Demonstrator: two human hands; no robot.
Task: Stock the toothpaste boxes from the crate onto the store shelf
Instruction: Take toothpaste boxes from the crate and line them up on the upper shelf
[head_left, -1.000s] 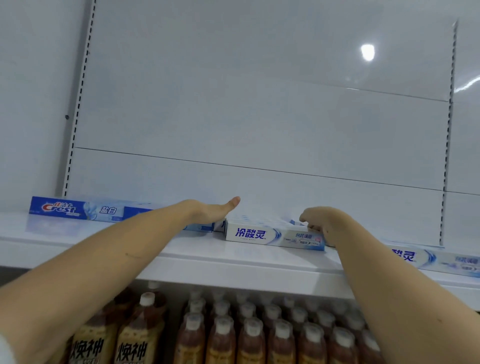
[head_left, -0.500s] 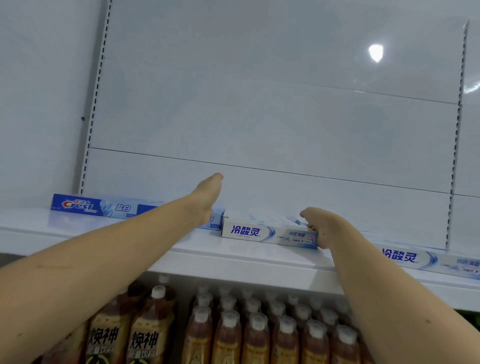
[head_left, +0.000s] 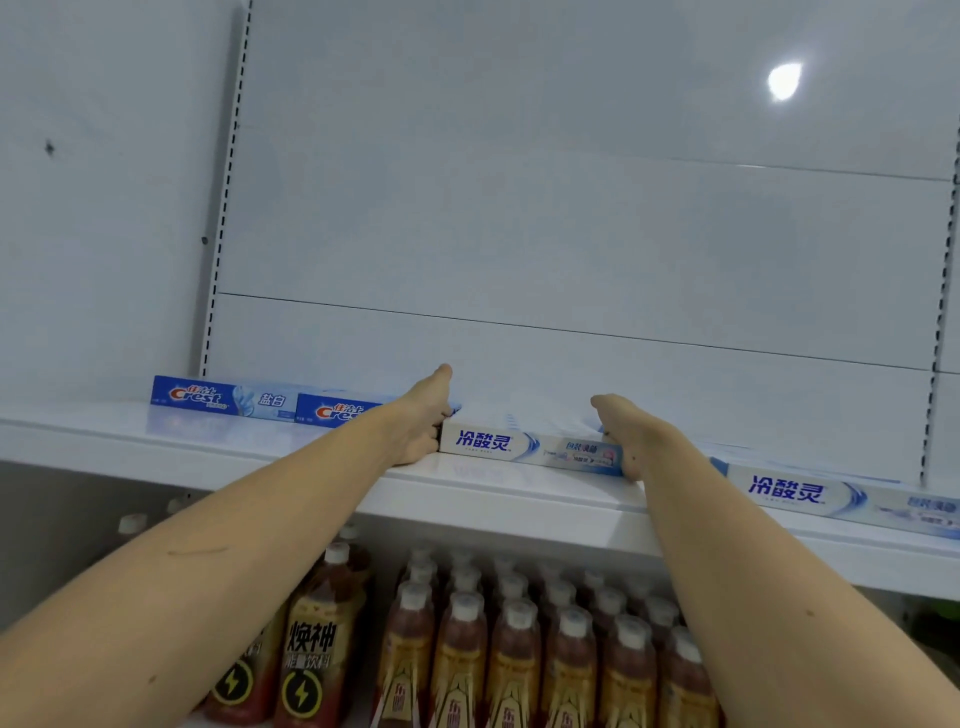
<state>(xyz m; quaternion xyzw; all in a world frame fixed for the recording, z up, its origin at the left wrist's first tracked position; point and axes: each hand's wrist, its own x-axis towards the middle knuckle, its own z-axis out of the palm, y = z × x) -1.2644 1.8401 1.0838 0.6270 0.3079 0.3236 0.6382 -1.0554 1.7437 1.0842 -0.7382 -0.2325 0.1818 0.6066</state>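
Both hands bracket one white toothpaste box on the store shelf.

The white toothpaste box (head_left: 530, 450) lies lengthwise on the white shelf (head_left: 498, 493) at mid-frame. The left hand (head_left: 423, 421), arm stretched up from lower left, has its curled fingers against the box's left end, thumb pointing up. The right hand (head_left: 623, 436), arm rising from lower right, grips the right end, fingers hidden behind. Two blue Crest boxes (head_left: 223, 397) lie left of centre, another white box (head_left: 841, 499) at right. Bottles (head_left: 509, 660) fill the lower frame.
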